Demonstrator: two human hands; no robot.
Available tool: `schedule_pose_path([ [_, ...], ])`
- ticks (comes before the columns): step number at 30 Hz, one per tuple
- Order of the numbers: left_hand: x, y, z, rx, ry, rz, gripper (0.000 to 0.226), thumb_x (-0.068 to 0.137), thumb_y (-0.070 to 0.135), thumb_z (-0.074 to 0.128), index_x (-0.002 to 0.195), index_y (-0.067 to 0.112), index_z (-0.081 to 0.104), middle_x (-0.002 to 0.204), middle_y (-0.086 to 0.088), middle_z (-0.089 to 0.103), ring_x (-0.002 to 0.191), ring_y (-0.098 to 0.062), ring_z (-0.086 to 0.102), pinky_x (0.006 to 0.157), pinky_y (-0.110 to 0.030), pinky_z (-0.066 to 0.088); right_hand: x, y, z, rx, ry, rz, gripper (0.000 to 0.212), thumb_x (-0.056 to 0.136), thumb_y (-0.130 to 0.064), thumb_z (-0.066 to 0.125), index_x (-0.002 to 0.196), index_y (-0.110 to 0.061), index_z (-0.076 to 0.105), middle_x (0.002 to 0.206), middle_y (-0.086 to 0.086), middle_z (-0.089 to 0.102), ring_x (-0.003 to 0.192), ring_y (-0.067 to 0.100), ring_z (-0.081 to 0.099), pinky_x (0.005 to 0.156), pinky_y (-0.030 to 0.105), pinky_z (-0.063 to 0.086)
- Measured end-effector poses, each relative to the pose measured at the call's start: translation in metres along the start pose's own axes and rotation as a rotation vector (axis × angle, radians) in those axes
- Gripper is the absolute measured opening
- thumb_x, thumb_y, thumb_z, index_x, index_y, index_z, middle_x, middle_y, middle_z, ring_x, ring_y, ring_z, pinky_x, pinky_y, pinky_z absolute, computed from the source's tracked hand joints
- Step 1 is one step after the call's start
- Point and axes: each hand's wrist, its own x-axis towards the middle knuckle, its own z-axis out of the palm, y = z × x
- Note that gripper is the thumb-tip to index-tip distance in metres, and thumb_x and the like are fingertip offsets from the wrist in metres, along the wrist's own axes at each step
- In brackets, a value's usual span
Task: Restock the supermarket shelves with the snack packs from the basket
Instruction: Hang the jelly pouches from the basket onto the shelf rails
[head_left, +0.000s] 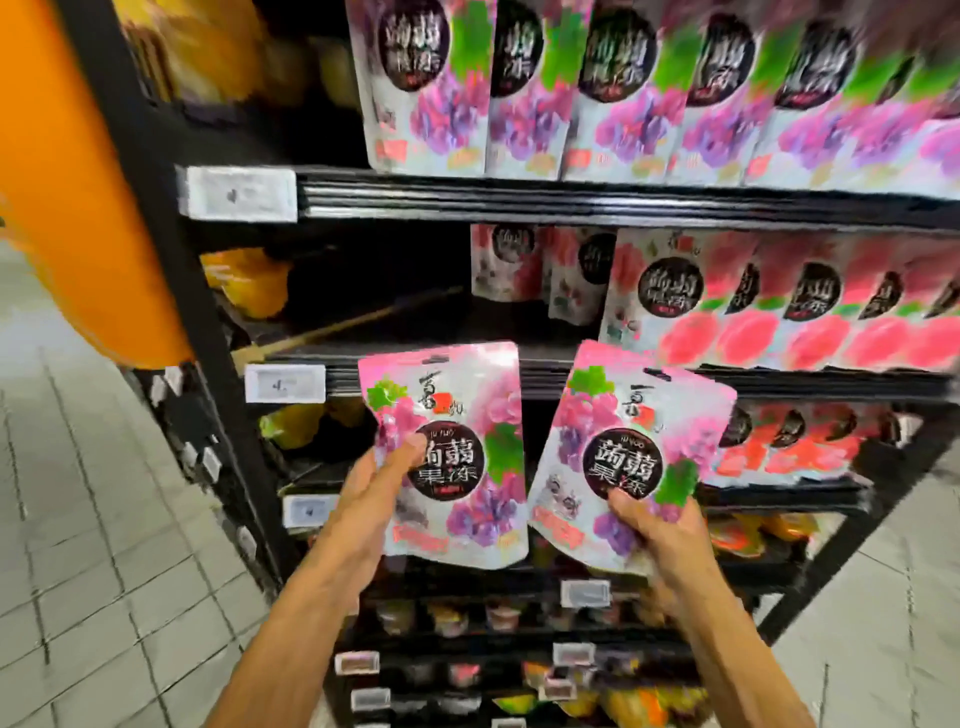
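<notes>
An orange pillar (78, 182) stands at nine o'clock, beside the black shelf rack (571, 200). The left hand (371, 496) closes its grip on the left grape snack pack (457, 431), pinching its edge at eight o'clock with the thumb on the front. That pack is upright, long axis toward twelve. Just beside it, the right grape snack pack (628, 436) leans with its top toward one o'clock. The right hand (662, 538) pinches it in its grip at the lower edge, five o'clock. Both packs are held in front of the middle shelves.
</notes>
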Motion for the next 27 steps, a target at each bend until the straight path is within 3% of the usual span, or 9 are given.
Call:
schedule_pose_path([
  [3,-0.003,0.035,0.009,0.094,-0.069,0.103,0.054,0.054,0.064,0.084,0.085,0.021,0.076,0.070,-0.004,0.075,0.059,-0.017,0.070,0.051,-0.023,0.054,0.010,-0.038,0.002,0.024,0.004,-0.110,0.034,0.057,-0.005,0.082,0.086,-0.007,0.064,0.061,0.001,0.070,0.049,0.007,0.064,0.047,0.017,0.049],
  [5,-0.004,0.051,0.014,0.079,-0.073,0.131,0.053,0.054,0.063,0.083,0.091,0.025,0.077,0.088,-0.012,0.077,0.078,-0.026,0.074,0.060,-0.029,0.058,0.017,-0.059,0.002,0.060,-0.010,-0.165,0.031,0.062,-0.013,0.076,0.089,-0.003,0.065,0.062,0.002,0.070,0.050,0.008,0.065,0.048,0.017,0.050],
  [7,-0.005,0.064,0.020,0.061,-0.056,0.179,0.049,0.059,0.061,0.077,0.097,0.030,0.076,0.098,-0.005,0.077,0.090,-0.021,0.074,0.071,-0.033,0.057,0.022,-0.079,0.003,0.052,-0.042,-0.209,0.026,0.060,-0.020,0.079,0.080,-0.008,0.069,0.057,0.004,0.066,0.044,0.009,0.059,0.044,0.017,0.046],
  [9,-0.008,0.076,0.027,0.077,-0.027,0.226,0.044,0.064,0.064,0.070,0.094,0.034,0.076,0.095,0.002,0.078,0.089,-0.016,0.074,0.071,-0.031,0.054,0.028,-0.096,0.004,0.025,-0.074,-0.242,0.023,0.056,-0.020,0.086,0.073,-0.014,0.072,0.056,0.004,0.063,0.043,0.009,0.055,0.042,0.017,0.042],
  [13,-0.010,0.105,0.041,0.023,0.039,0.237,0.049,0.069,0.073,0.050,0.068,0.033,0.076,0.063,0.001,0.072,0.052,-0.009,0.067,0.045,-0.020,0.052,0.039,-0.128,0.011,-0.028,-0.083,-0.332,0.028,0.062,-0.031,0.082,0.085,-0.018,0.074,0.066,0.009,0.069,0.053,0.014,0.063,0.048,0.018,0.047],
  [16,-0.011,0.128,0.045,-0.066,0.032,0.220,0.053,0.069,0.066,0.054,0.090,0.023,0.077,0.080,0.004,0.077,0.068,-0.003,0.072,0.053,-0.017,0.054,0.043,-0.149,0.018,-0.023,-0.088,-0.370,0.043,0.061,-0.033,0.082,0.097,-0.012,0.070,0.074,0.012,0.073,0.054,0.011,0.065,0.047,0.016,0.047],
  [18,-0.010,0.144,0.043,-0.091,0.024,0.225,0.058,0.069,0.060,0.059,0.104,0.016,0.072,0.092,-0.001,0.078,0.082,-0.010,0.074,0.059,-0.020,0.055,0.046,-0.161,0.023,-0.027,-0.107,-0.368,0.051,0.063,-0.033,0.082,0.101,-0.005,0.065,0.076,0.020,0.072,0.050,0.012,0.063,0.045,0.016,0.045],
  [22,-0.007,0.169,0.033,-0.121,0.028,0.257,0.053,0.072,0.054,0.063,0.103,0.012,0.073,0.093,-0.008,0.077,0.082,-0.018,0.075,0.054,-0.021,0.056,0.050,-0.182,0.052,-0.063,-0.083,-0.409,0.046,0.060,-0.031,0.082,0.091,-0.001,0.065,0.069,0.021,0.072,0.046,0.015,0.063,0.041,0.017,0.044],
  [27,-0.004,0.190,0.011,-0.087,-0.004,0.273,0.055,0.073,0.060,0.060,0.101,0.014,0.073,0.093,-0.002,0.078,0.077,-0.005,0.073,0.049,-0.010,0.050,0.067,-0.194,0.106,-0.061,-0.058,-0.451,0.036,0.065,-0.018,0.086,0.094,-0.009,0.067,0.072,0.014,0.073,0.051,0.017,0.063,0.044,0.023,0.046],
])
